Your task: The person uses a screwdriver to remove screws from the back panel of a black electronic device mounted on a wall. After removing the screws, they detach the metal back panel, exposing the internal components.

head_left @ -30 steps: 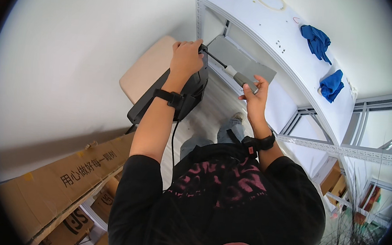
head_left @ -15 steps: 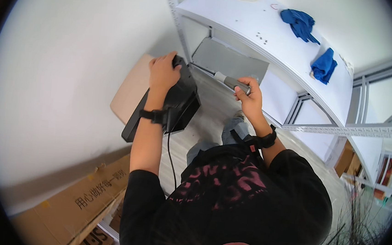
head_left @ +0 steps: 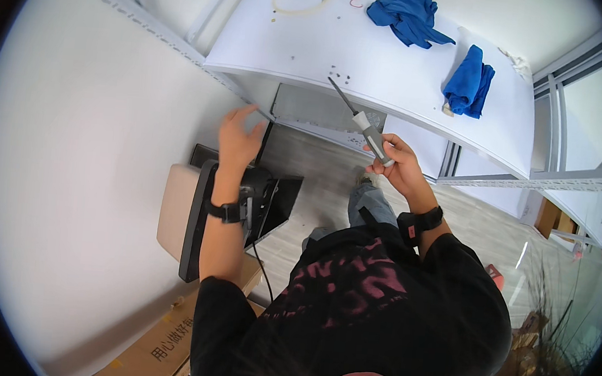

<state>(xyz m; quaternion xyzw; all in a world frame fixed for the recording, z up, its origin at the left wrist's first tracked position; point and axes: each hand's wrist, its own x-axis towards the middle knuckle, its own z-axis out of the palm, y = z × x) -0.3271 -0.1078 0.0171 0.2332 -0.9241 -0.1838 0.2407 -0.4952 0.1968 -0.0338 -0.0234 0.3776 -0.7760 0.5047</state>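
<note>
With the white bench [head_left: 276, 48] as the mark, a pale beige padded board [head_left: 176, 213] stands to the left and on the near side of it, against the wall. Lower, farther from the bench, a cardboard box [head_left: 175, 348] bears one row of large dark Chinese characters, its end hidden by the sleeve. Between the beige board and the floor space before the bench stands a black casing [head_left: 282, 204], from which a black cable [head_left: 262, 273] trails toward the person. The left grip [head_left: 241, 139], a bare hand with fingers spread, is open and holds nothing that shows, just off the bench's near left side; whether it touches anything there cannot be told. A grey panel [head_left: 307, 106] lies below the bench's front edge. Facing the bench, the black T-shirt [head_left: 367, 334] carries pink lettering, warped by folds. The right grip [head_left: 403, 164], before the bench's front edge, is closed around the grey handle of a screwdriver [head_left: 372, 138]; its shaft points up and left across that edge, the tip appearing near small dark screws [head_left: 339, 76] on the bench. Two blue cloths [head_left: 468, 81] lie toward the bench's right side.
</note>
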